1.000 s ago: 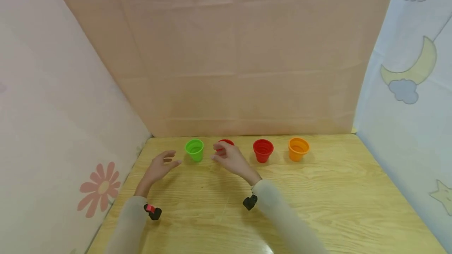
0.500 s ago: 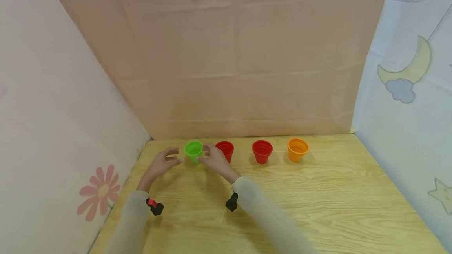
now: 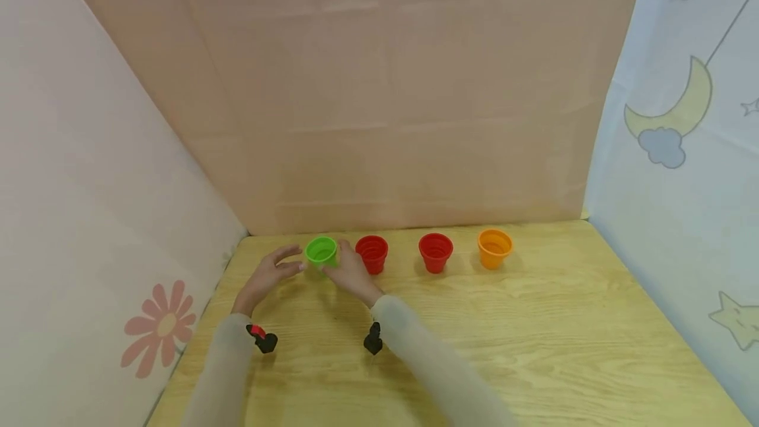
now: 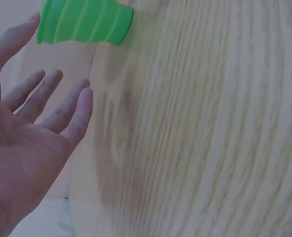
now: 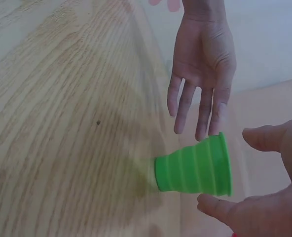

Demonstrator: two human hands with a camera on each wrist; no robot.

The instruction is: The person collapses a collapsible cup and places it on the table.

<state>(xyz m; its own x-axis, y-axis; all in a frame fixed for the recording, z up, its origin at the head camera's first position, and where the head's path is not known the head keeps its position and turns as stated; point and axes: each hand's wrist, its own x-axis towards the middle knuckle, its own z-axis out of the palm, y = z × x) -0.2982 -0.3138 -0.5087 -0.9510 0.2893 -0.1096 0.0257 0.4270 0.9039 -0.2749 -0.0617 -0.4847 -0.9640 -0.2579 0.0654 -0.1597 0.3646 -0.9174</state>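
Observation:
A green ribbed cup [image 3: 321,252] stands upright on the wooden table between my two hands. My left hand [image 3: 269,277] is to its left, fingers spread and relaxed, touching nothing; the left wrist view shows a gap between that palm and the cup [image 4: 84,22]. At the cup's right side is my right hand [image 3: 352,274]. In the right wrist view its thumb [image 5: 265,138] stays apart from the cup, while a fingertip [image 5: 207,202] lies close to the cup's wall; contact cannot be told. A red cup [image 3: 373,256] stands just right of my right hand.
Farther right along the row stand a second red cup [image 3: 435,254] and an orange cup [image 3: 495,249]. A beige sheet [image 3: 379,117] hangs behind the table [image 3: 504,341]. Patterned white sheets [image 3: 89,183] border both sides.
My right hand has moved left, from in front of the nearer red cup to the green cup's right side. My left hand has barely shifted. The cups stay in place.

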